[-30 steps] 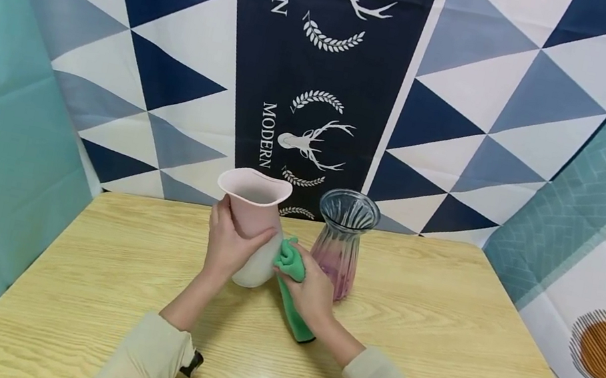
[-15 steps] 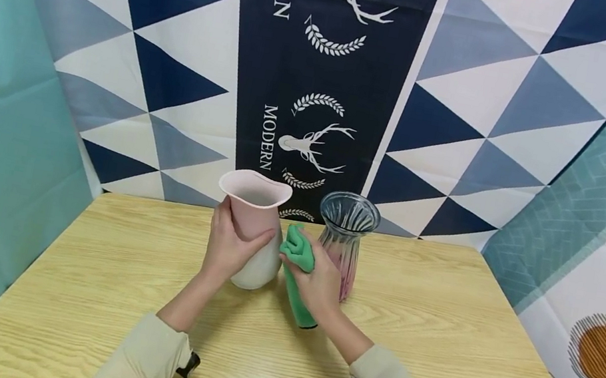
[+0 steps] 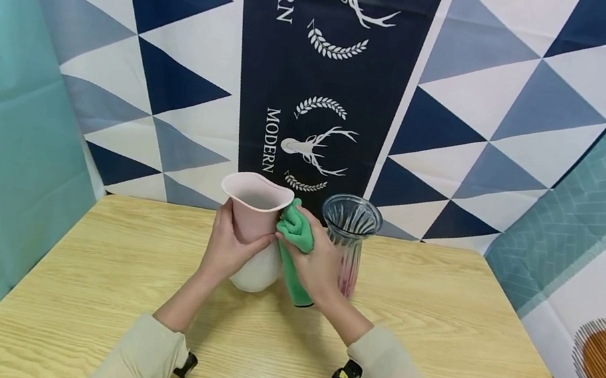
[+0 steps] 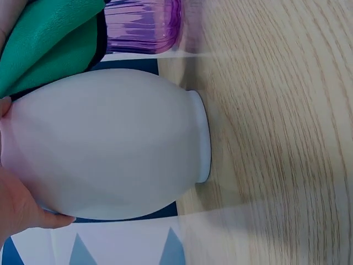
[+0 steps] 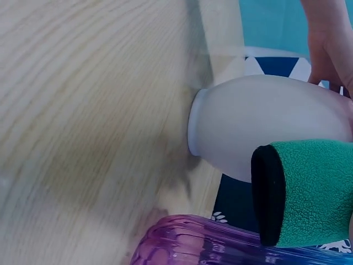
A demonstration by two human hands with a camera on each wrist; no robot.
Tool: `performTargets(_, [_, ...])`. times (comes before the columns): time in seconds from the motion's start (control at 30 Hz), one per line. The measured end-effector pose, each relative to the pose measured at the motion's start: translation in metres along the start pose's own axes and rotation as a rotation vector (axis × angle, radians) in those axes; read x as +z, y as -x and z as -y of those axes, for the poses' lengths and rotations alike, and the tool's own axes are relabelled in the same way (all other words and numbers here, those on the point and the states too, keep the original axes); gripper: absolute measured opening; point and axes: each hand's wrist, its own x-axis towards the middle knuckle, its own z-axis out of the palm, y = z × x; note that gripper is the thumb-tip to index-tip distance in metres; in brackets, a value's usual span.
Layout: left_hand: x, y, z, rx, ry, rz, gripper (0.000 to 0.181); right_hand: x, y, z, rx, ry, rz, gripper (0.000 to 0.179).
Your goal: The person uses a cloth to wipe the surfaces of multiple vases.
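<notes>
A pink-and-white vase [image 3: 259, 267] with a wavy rim stands upright on the wooden table. My left hand [image 3: 228, 249] grips its neck from the left, thumb across the front. In my right hand [image 3: 320, 261] is a bunched green cloth [image 3: 297, 228], which meets the vase's right side just below the rim. A loose end of the cloth with a dark hem hangs beneath the hand. The left wrist view shows the vase's rounded white body [image 4: 110, 143] and the cloth [image 4: 52, 47] against it. In the right wrist view the cloth's folded end [image 5: 309, 193] overlaps the vase [image 5: 265, 110].
Just right of the right hand stands a ribbed glass vase [image 3: 351, 218], blue-grey above and pink below, partly hidden by that hand. Behind the table [image 3: 427, 346] rises a patterned wall cloth [image 3: 176, 79]. A teal hanging [image 3: 5, 116] borders the left side.
My right hand has moved up along the vase's right side with the cloth, from mid-body to near the rim. The left hand keeps its grip and the vase stays in place.
</notes>
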Motion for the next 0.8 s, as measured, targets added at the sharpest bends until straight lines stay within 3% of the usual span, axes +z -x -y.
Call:
performTargets(0.3, [-0.0051,-0.0031,0.0025,0.003,0.012,0.06,0.097,0.0042,-0.0052,0.0017,-0.005,-0.026,0.042,0.055])
performTargets(0.8, [-0.0046,-0.0032,0.0019,0.003,0.046,0.069,0.099,0.0063,0.0018,-0.0047,0.046,-0.003,0.087,0.055])
